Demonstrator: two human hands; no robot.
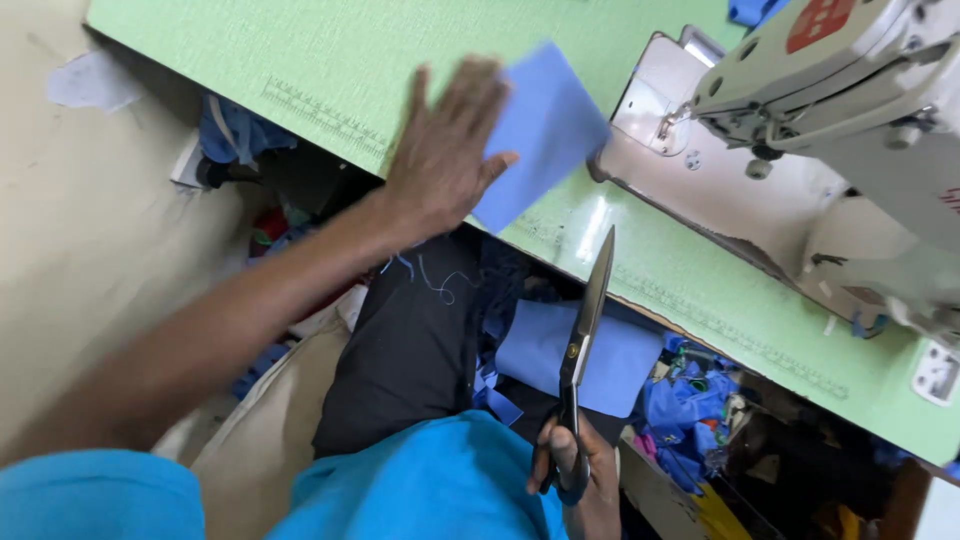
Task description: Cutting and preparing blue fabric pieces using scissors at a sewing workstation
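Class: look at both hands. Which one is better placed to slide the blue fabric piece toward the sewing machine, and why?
Probably the left hand: it rests on the blue fabric piece on the green table. The right hand is low, holding scissors.

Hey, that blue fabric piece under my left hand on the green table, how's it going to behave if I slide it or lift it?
The blue fabric piece looks thin and flat, so it is probably light and floppy, drooping when lifted. The left hand lies flat on it on the smooth green table, so it should slide readily under the palm, perhaps bunching.
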